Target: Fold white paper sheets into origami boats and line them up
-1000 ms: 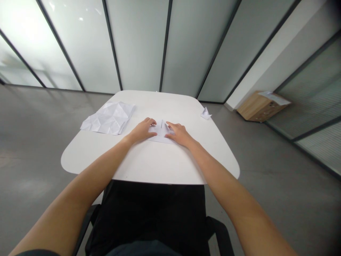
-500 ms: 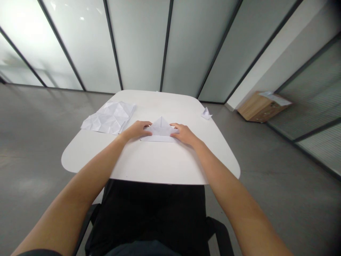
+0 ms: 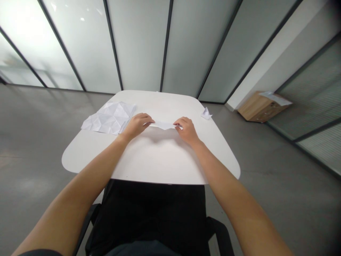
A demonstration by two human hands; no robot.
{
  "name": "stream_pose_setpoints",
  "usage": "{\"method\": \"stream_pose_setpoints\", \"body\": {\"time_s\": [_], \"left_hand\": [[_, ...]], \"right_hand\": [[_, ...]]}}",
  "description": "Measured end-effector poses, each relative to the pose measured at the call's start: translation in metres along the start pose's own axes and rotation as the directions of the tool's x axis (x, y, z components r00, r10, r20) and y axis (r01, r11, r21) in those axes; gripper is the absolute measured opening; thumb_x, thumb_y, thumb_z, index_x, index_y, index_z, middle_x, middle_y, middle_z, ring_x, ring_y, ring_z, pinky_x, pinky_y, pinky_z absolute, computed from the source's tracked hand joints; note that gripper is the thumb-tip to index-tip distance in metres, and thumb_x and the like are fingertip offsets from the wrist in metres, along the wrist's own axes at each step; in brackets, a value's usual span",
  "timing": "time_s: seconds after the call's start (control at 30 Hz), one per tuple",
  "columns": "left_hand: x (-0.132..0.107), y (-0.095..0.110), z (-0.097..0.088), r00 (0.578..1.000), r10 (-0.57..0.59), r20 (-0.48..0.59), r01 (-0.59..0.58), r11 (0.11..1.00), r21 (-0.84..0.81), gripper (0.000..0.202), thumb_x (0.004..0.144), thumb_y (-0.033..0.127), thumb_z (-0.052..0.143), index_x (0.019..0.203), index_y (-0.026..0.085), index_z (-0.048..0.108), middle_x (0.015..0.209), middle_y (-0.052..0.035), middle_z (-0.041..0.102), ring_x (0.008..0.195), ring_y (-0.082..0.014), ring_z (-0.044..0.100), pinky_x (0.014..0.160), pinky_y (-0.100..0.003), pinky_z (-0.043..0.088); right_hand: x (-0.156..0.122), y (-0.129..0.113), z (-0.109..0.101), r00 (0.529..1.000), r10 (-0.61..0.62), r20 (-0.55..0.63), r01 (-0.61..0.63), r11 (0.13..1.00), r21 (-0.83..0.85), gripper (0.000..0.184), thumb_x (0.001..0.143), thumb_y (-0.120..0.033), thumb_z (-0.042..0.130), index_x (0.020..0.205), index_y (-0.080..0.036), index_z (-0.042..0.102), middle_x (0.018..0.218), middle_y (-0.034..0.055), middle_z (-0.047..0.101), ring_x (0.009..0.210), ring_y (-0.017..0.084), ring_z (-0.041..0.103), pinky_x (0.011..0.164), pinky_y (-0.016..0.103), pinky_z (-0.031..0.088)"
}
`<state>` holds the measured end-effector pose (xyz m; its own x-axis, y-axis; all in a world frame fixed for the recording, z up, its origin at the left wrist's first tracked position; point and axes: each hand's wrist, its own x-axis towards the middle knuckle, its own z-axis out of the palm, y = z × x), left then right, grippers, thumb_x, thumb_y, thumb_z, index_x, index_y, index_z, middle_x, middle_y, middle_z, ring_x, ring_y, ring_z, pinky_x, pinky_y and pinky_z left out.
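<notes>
White paper [image 3: 163, 125], pinched at either end by both hands [image 3: 187, 130] — arms [image 3: 93, 174] extended forward, slanting inward

Frosted glass panels [image 3: 138, 46]: glare upper left
Rounded white counter [image 3: 160, 163]: soft central shadow
Upper right corner: dark, blurred

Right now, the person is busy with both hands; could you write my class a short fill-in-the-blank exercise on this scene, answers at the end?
1. The left hand and the right hand hold one folded white piece of ____.
2. The creased white sheets lie nearer the ____ hand.
3. The small, pointed white fold sits near the ____ edge of the rounded white table.

Missing words: paper; left; right.
</notes>
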<state>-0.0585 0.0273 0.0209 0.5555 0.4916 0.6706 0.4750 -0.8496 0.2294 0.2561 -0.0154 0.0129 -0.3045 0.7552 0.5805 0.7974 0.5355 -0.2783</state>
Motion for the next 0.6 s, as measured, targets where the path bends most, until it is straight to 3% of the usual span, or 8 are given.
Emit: {"method": "stream_pose_setpoints", "body": {"time_s": [0.13,0.3,0.4,0.6], "left_hand": [[-0.001,-0.002,0.0,0.983,0.021,0.184,-0.026,0.999,0.026,0.026,0.096,0.009,0.06,0.105,0.023,0.079,0.111,-0.0074,0.078,0.107,-0.0234,0.072,0.099,-0.038,0.056],[-0.002,0.0,0.005,0.911,-0.084,0.404,0.045,0.994,0.104,0.027,0.087,0.008,0.06,0.102,0.022,0.078,0.105,-0.0055,0.079,0.101,-0.0234,0.072,0.094,-0.035,0.055],[-0.002,0.004,0.007,0.881,-0.14,0.451,0.102,0.989,0.107,0.031,0.086,0.012,0.059,0.109,0.022,0.077,0.108,-0.0054,0.078,0.099,-0.0223,0.072,0.092,-0.033,0.055],[-0.002,0.011,0.009,0.853,-0.13,0.506,0.097,0.991,0.091,0.046,0.086,0.015,0.057,0.126,0.025,0.077,0.119,-0.0072,0.074,0.109,-0.0234,0.071,0.101,-0.035,0.053]], "right_hand": [[-0.002,0.002,0.004,0.993,-0.017,0.118,0.024,0.998,-0.054,0.017,0.093,-0.01,0.064,0.099,-0.021,0.076,0.11,0.0093,0.076,0.112,0.03,0.062,0.1,0.043,0.04],[-0.004,0.006,0.011,0.96,-0.009,0.28,0.016,1.0,-0.024,0.011,0.09,-0.015,0.069,0.097,-0.02,0.075,0.109,0.0089,0.076,0.105,0.028,0.064,0.095,0.04,0.043],[-0.004,0.006,0.012,0.941,0.002,0.339,0.001,1.0,-0.009,0.007,0.092,-0.02,0.068,0.097,-0.02,0.074,0.102,0.0066,0.076,0.097,0.025,0.064,0.09,0.036,0.044],[-0.005,-0.006,0.007,0.926,0.02,0.378,0.0,0.999,-0.055,0.014,0.091,-0.021,0.069,0.103,-0.022,0.076,0.103,0.0062,0.076,0.097,0.024,0.066,0.091,0.036,0.043]]}}
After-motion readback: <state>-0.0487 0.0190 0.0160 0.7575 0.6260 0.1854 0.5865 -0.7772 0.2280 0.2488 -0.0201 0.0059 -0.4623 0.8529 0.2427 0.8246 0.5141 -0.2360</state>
